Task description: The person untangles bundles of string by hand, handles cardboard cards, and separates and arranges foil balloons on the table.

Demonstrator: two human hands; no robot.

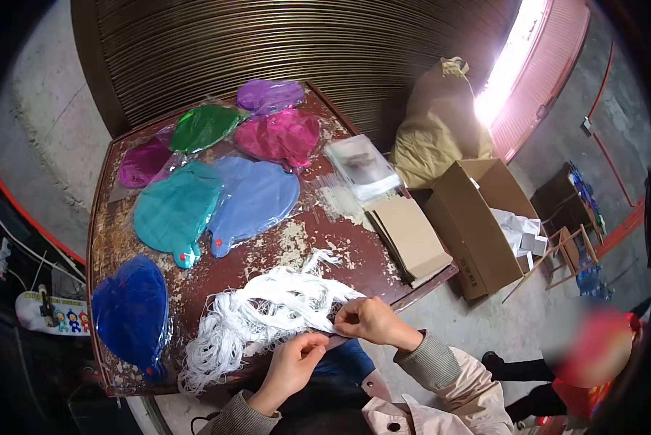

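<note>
A tangled heap of white string (267, 308) lies along the front edge of the worn red-brown table. At its lower right, my left hand (296, 362) has its thumb and fingers curled close together over the table edge. My right hand (369, 320) is just right of it, fingers pinched at the right end of the string. Whatever is between the fingertips of either hand is too small to make out. Left of the string lies a dark blue item in clear plastic (132, 310).
Teal (179, 206), light blue (256, 196), green, pink and purple wrapped items lie farther back. Clear bags (361, 165) and cardboard sheets (410, 235) are at the right. An open carton (474, 235) stands beyond the table's right edge; a person (594, 348) is at the lower right.
</note>
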